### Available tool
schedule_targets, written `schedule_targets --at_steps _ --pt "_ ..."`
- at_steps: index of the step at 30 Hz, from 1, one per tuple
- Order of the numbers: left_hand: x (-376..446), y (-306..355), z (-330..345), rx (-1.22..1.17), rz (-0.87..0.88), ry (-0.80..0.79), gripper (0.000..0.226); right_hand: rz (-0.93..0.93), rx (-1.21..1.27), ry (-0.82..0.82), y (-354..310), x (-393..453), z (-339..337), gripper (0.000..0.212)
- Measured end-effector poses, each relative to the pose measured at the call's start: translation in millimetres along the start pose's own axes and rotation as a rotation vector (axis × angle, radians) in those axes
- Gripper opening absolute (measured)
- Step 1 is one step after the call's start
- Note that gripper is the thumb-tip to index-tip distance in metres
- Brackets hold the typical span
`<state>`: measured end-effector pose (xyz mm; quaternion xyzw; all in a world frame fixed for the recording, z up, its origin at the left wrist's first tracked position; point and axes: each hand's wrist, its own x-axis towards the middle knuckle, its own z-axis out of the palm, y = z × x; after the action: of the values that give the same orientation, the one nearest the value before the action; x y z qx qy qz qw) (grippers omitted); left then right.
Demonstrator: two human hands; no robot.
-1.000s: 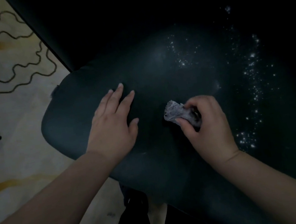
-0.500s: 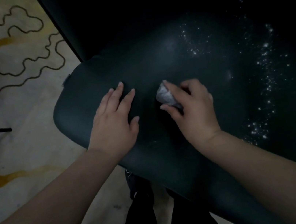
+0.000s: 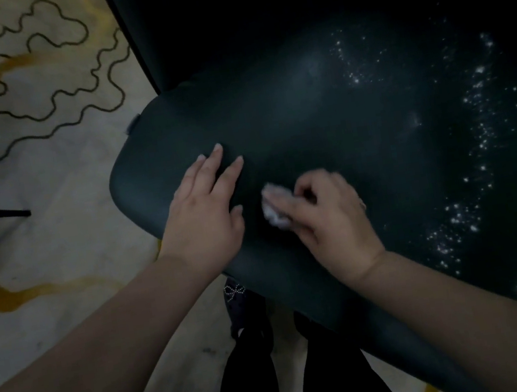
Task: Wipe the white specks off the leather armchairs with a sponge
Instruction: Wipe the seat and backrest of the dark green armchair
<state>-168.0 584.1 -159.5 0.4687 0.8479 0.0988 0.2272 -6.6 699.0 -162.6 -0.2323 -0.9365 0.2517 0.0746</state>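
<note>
The left hand (image 3: pixel 206 213) lies flat with straight fingers on the dark armchair seat (image 3: pixel 287 107). Just beside it at three o'clock, the right hand (image 3: pixel 331 218) grips a pale, blurred sponge (image 3: pixel 271 207) pressed to the leather. White specks (image 3: pixel 482 128) scatter farther off toward two o'clock.

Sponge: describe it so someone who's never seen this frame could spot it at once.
Start from the dark leather seat cushion that fills the middle of the head view, with two hands on its near left part. The sponge is the small pale, crumpled lump that the right hand pinches, just right of the flat left hand. Unlike the scattered white specks farther right, it is one solid clump.
</note>
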Motion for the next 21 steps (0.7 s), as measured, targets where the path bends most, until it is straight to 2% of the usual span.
schedule_targets --at_steps 3,8,10,13,15,16,18,20,21 --pt "0 -1 0 0.0 0.009 -0.005 0.068 -0.073 -0.048 -0.051 16 -20 -13 0.039" --pt "0 -2 0 -0.001 0.007 -0.004 0.068 0.187 -0.001 0.076 16 15 -9 0.046" --pt "0 -3 0 0.0 0.01 -0.007 0.068 0.109 0.013 0.069 1 19 -1 0.046" --pt "1 -4 -2 0.011 0.019 -0.015 0.067 -0.181 -0.042 -0.126 -1 -11 2 0.041" --pt "1 -5 -3 0.024 0.025 -0.019 0.066 -0.186 -0.064 -0.259 14 -25 -4 0.022" --pt "2 -5 -3 0.028 0.024 -0.019 0.065 -0.175 -0.089 -0.235 26 -26 -8 0.009" --pt "4 -3 -4 0.027 0.016 -0.014 0.064 -0.158 -0.261 -0.069 55 -18 -16 0.022" --pt "7 1 -4 0.021 0.013 -0.002 0.064 0.035 -0.142 0.032 72 0 -26 0.009" --pt "9 5 -3 0.019 0.018 0.003 0.064 0.092 -0.149 0.109 74 8 -28 0.027"
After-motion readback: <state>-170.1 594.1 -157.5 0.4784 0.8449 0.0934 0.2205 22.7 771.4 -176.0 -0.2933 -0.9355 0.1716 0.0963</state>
